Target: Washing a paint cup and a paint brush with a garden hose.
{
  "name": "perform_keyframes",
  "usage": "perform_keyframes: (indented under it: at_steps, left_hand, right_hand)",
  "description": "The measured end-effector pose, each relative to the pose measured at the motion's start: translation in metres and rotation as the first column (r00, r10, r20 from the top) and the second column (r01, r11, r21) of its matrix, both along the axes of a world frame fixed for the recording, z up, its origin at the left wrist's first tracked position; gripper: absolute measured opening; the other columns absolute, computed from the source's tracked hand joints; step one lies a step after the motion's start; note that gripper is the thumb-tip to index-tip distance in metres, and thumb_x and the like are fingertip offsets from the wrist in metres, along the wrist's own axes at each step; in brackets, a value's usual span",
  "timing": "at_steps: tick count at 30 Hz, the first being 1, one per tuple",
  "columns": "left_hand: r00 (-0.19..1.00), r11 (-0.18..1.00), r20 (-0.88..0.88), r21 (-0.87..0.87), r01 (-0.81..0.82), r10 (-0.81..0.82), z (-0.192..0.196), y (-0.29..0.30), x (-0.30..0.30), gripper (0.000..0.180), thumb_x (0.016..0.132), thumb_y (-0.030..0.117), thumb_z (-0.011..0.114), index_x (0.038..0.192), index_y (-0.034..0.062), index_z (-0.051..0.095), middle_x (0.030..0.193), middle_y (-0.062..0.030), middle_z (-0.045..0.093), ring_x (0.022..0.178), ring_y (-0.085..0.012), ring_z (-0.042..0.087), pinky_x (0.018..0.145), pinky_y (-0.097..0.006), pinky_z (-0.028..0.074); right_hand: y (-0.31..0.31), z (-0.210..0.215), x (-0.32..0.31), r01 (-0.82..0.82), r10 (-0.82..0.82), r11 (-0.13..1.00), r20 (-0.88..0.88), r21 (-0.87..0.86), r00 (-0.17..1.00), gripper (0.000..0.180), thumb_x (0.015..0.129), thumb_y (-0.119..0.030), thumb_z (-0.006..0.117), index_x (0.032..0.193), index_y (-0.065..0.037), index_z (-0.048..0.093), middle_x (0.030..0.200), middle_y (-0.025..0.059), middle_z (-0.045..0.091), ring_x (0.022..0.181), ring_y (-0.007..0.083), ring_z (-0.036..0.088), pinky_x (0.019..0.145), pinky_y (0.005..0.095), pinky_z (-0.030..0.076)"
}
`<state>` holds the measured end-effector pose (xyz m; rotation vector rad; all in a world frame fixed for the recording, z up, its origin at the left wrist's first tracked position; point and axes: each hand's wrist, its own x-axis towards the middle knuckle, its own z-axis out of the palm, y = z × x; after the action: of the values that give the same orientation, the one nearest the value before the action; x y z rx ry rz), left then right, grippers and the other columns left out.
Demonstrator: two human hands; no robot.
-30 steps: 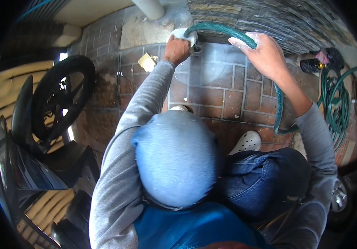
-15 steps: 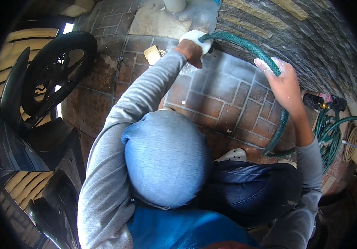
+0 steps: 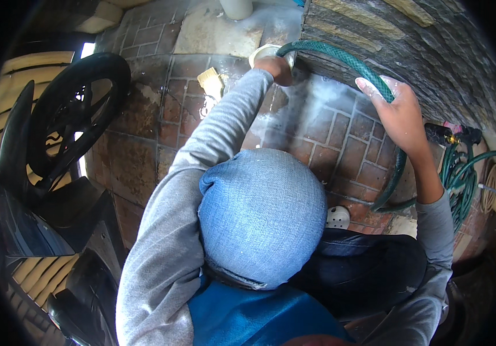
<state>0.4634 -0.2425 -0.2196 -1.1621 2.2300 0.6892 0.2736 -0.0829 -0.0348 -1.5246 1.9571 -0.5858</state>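
At the far end of the brick floor, my left hand (image 3: 278, 69) is closed on a white round container (image 3: 262, 53), most of its fingers hidden. The end of a green garden hose (image 3: 334, 53) meets the container beside that hand; its opening is not visible. My right hand (image 3: 399, 112) is wrapped round the hose further along, near the stone wall, with white residue on the fingers. From there the hose drops to the floor. Left of my left forearm lies a wide pale brush (image 3: 210, 83) on wet brick.
A motorcycle with a black wheel (image 3: 78, 115) stands on the left. Rough stone wall (image 3: 432, 63) rises on the right, with coiled green hose (image 3: 460, 179) near its foot. A white post (image 3: 236, 8) stands at the far end. One white clog (image 3: 338, 218) shows beside my knee.
The white container has tipped so its hollow shows, and my left hand has shifted slightly right. More water covers the floor around the brush. My right hand keeps its hold on the hose.
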Motion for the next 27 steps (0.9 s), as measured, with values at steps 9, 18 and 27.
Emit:
perform_keyframes:
  at_steps: [9, 18, 27]
  left_hand:
    - [0.956, 0.943, -0.197, -0.212, -0.258, 0.217, -0.012, 0.016, 0.006, 0.037, 0.075, 0.022, 0.055, 0.105, 0.004, 0.068, 0.105, -0.0196, 0.067, 0.101, -0.0336, 0.064, 0.087, -0.039, 0.05]
    - [0.971, 0.892, -0.203, -0.405, -0.2, 0.126, 0.022, 0.036, 0.008, 0.031, 0.076, 0.034, 0.066, 0.099, 0.0133, 0.072, 0.097, -0.0111, 0.07, 0.094, -0.0268, 0.067, 0.085, -0.04, 0.049]
    - [0.678, 0.745, -0.667, -0.273, -0.608, 0.309, 0.022, 0.014, 0.07, 0.061, 0.076, 0.038, 0.066, 0.126, 0.0053, 0.055, 0.119, -0.025, 0.054, 0.11, -0.0407, 0.053, 0.093, -0.046, 0.044]
  right_hand:
    - [0.007, 0.003, 0.001, 0.013, -0.014, 0.999, -0.007, -0.031, 1.0, 0.038, 0.084, -0.037, 0.067, 0.079, 0.0, 0.065, 0.055, 0.008, 0.05, 0.054, 0.0178, 0.043, 0.056, 0.0332, 0.038]
    - [0.01, 0.013, 0.006, 0.029, -0.031, 0.998, -0.024, -0.05, 0.999, 0.039, 0.084, -0.04, 0.067, 0.083, -0.001, 0.067, 0.055, 0.0101, 0.051, 0.053, 0.0209, 0.046, 0.056, 0.0345, 0.039]
    - [0.01, 0.013, 0.005, 0.032, -0.033, 0.998, -0.021, -0.058, 0.999, 0.039, 0.083, -0.041, 0.067, 0.085, -0.002, 0.068, 0.059, 0.0126, 0.056, 0.054, 0.0228, 0.049, 0.058, 0.0353, 0.041]
